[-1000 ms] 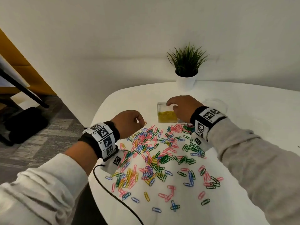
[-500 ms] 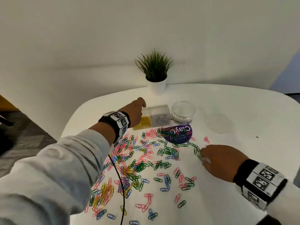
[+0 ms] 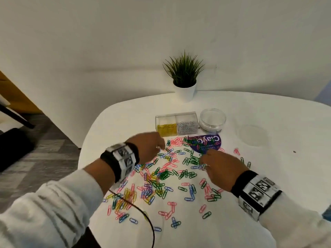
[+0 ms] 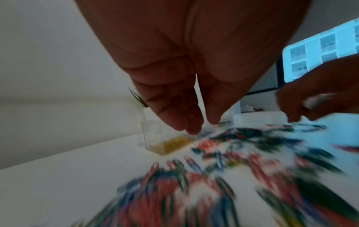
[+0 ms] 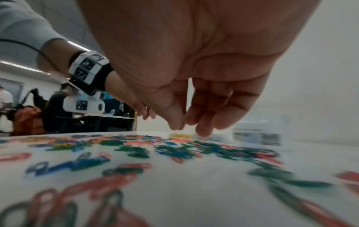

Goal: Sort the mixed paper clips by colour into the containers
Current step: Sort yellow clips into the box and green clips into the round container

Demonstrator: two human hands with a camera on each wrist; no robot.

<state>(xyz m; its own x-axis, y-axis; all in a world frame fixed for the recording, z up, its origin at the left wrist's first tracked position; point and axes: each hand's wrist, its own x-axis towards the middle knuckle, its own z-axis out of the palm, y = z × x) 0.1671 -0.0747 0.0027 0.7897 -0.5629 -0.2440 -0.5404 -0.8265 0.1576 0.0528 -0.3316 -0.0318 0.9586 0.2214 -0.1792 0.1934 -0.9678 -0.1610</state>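
White walls close off the far side of a rounded white table (image 3: 268,122), where a potted plant (image 3: 184,77) stands at the far edge. Just in front of it sits a clear two-compartment box (image 3: 177,125): its left compartment holds yellow clips, its right one silver clips. Beside that, to the right, stands a round clear tub (image 3: 212,119) that looks empty. Most of the work remains, as I judge it: a broad scatter of mixed paper clips (image 3: 161,176) in pink, green, blue and some yellow covers the middle and near-left part of the table, spilling onto a purple disc (image 3: 209,142) in front of the tub. The left hand (image 3: 149,146) hovers over the far-left fringe of the scatter, near the yellow compartment; its grip is loose, fingers hanging relaxed with nothing between them. The right hand (image 3: 220,168) reaches down among green clips, thumb and fingers drawn close; whether they pinch a clip I cannot tell through the blur.
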